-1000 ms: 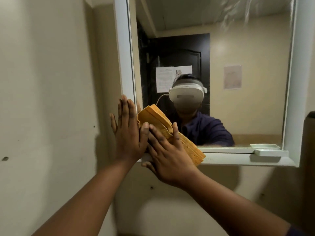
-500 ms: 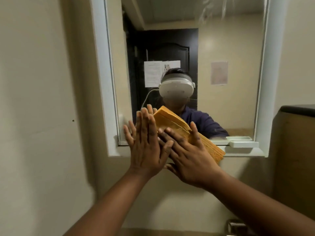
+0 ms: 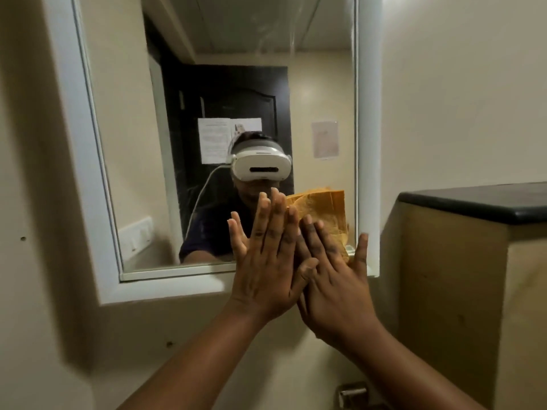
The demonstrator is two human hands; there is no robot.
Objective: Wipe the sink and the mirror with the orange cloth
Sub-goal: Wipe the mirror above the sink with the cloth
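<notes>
You are on the mirror step of the job. Both of your hands are flat against the mirror (image 3: 207, 113) near its lower right corner, with the orange cloth (image 3: 322, 214) pressed between your palms and the glass. The cloth shows above and to the right of your fingertips, folded, with its right edge close to the white frame (image 3: 367, 143).

Your left hand (image 3: 266, 261) has a spread grip: fingers straight and pointing up, thumb out to the right, lying partly over your right hand. Your right hand (image 3: 334, 279) is also spread, fingers straight on the cloth and angled up to the left, with the little finger reaching toward the frame. Neither hand pinches the cloth; both hold it only by pressing.

Streaks show near the top of the glass, so much of the mirror probably needs wiping, and this pass covers only the bottom band. The next move calls for steady, even pressure as you slide the cloth, since a flat press can let it slip or bunch. It also calls for turning the stroke at the frame rather than running onto it, then working upward in overlapping rows.

The sink is not in view, so you cannot tell from here whether it is done. A dark-topped cabinet (image 3: 473, 261) stands just to the right of the mirror.
</notes>
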